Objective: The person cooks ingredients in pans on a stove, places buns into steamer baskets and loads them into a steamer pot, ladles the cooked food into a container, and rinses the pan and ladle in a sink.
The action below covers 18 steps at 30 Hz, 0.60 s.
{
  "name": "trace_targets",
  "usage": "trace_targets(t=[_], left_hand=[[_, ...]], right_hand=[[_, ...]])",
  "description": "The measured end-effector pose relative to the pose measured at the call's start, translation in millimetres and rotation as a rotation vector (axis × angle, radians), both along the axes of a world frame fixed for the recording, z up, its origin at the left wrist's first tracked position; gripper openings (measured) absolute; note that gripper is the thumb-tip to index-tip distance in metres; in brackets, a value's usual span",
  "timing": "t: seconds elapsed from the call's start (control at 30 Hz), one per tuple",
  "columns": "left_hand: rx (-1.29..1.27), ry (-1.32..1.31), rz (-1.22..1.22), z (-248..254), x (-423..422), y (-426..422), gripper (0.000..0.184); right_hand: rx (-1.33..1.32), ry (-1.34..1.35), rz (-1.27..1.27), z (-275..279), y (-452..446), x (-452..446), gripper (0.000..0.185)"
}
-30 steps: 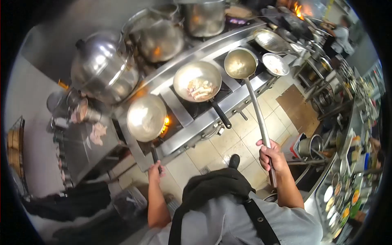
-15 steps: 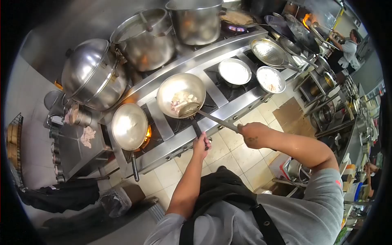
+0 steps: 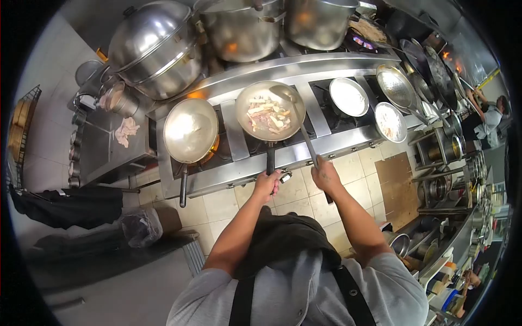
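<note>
My left hand point(image 3: 266, 185) is closed round the black handle of a wok point(image 3: 249, 96) on the middle burner. Pale and pinkish strips of food point(image 3: 267, 115) lie in the wok. My right hand point(image 3: 325, 175) grips the long handle of a ladle point(image 3: 305, 132). The ladle's bowl rests at the wok's upper right rim, beside the food. To the left, a second wok point(image 3: 187, 127) sits over a lit burner, its handle pointing towards me.
A domed steamer point(image 3: 149, 32) and large stockpots point(image 3: 239, 35) stand behind the range. Two round pans of white stuff point(image 3: 348, 96) sit to the right. Raw meat point(image 3: 126, 132) lies on the left counter. Another person point(image 3: 492, 119) works at the far right near flames.
The ladle has lifted from the food to the wok's upper right side. My right hand has turned and lowered, its elbow closer in. The camera view has shifted.
</note>
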State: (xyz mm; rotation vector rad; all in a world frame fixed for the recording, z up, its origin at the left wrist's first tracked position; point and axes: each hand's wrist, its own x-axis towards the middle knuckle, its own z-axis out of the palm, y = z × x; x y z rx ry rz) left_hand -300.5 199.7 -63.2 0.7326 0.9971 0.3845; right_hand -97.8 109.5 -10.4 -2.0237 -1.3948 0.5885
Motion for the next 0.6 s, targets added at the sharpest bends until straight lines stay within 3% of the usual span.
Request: trace_targets(t=[0.07, 0.1, 0.17, 0.27, 0.37, 0.43, 0.53, 0.6], left_hand=[[0.011, 0.071, -0.053, 7.3, -9.7, 12.9, 0.024], [-0.004, 0.080, -0.078, 2.5, -16.1, 20.8, 0.020], [-0.030, 0.025, -0.076, -3.4, -26.5, 31.7, 0.020], [-0.108, -0.081, -0.067, -1.0, -29.4, 39.1, 0.023], [-0.160, -0.166, -0.028, -3.0, -21.9, 29.8, 0.025], [-0.107, -0.087, -0.039, -4.4, -11.3, 22.9, 0.022], [-0.119, -0.086, -0.008, -10.3, -3.3, 11.6, 0.023], [-0.102, -0.106, -0.029, -17.2, -0.8, 6.4, 0.025]], right_hand=[[0.027, 0.034, -0.009, -6.3, 19.5, -1.4, 0.027], [-0.086, -0.051, 0.052, -0.6, 26.1, -6.6, 0.027], [-0.300, -0.209, 0.130, 23.5, 16.3, -20.0, 0.026], [-0.354, -0.377, 0.212, 70.8, -27.9, -8.2, 0.026], [-0.470, -0.393, 0.171, 126.9, -61.3, -27.4, 0.028], [-0.505, -0.304, 0.165, 154.7, -72.0, -40.5, 0.030], [-0.445, -0.272, 0.190, 124.7, -72.0, -39.1, 0.031], [-0.407, -0.251, 0.110, 75.9, -54.0, -26.1, 0.031]])
